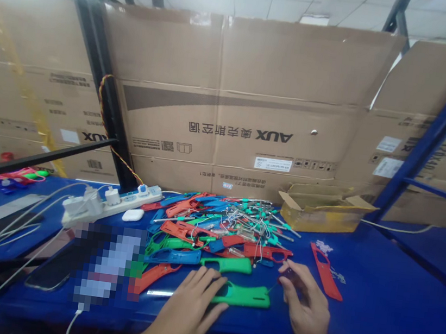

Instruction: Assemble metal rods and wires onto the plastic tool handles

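A blue counter [394,299] carries a mixed heap [215,226] of red, green and blue plastic handles, metal rods and white wires across its middle. Near the back edge, right of the heap, stands an open cardboard box [315,218]. A red handle [326,274] lies in front of the box; a green handle [249,296] rests near the front edge. Leftward lie a white power strip [130,197] and a dark phone [64,264].

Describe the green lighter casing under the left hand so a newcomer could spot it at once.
On the blue tabletop, find the heap of coloured lighter parts before the cardboard wall. At its near side, the left hand holds the green lighter casing. Unlike the green casing just behind, it lines up with a metal rod beyond the hand.
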{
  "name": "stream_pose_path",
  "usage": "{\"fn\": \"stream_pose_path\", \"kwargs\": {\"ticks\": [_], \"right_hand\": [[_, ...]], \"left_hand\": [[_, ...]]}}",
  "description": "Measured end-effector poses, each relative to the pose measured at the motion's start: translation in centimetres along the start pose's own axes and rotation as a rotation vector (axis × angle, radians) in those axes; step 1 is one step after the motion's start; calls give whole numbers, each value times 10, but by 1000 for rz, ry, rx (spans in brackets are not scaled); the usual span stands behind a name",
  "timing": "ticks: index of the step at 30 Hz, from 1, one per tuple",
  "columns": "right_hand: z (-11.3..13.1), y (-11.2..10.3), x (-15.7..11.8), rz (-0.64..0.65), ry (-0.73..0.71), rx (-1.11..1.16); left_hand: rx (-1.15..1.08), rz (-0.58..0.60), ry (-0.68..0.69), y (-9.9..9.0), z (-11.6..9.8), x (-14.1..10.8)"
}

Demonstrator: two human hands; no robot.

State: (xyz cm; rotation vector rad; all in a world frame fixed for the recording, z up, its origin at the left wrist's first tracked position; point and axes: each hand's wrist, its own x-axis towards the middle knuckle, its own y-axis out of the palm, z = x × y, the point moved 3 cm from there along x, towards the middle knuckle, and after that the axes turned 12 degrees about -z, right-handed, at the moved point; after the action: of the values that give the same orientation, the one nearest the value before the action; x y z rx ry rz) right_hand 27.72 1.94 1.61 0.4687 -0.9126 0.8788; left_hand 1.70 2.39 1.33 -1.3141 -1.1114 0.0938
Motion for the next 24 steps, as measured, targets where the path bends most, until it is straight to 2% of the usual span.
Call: {"fn": "stream_pose_path", "kwargs": {"ticks": [4, 11, 18, 24], "right_hand": [[0, -2, 1, 1, -47, -12], [6, 3, 0, 52, 23, -10], [-4, 3, -5, 10, 75, 22], [2, 2, 2, 10, -39, -43]], "left_hand": [[0, -3, 3, 0, 1, 0], [-2, -23, 5, -1, 0, -1], [-9, 13, -6, -1, 0, 0], [-10, 25, -10, -1, 0, 1]]}}
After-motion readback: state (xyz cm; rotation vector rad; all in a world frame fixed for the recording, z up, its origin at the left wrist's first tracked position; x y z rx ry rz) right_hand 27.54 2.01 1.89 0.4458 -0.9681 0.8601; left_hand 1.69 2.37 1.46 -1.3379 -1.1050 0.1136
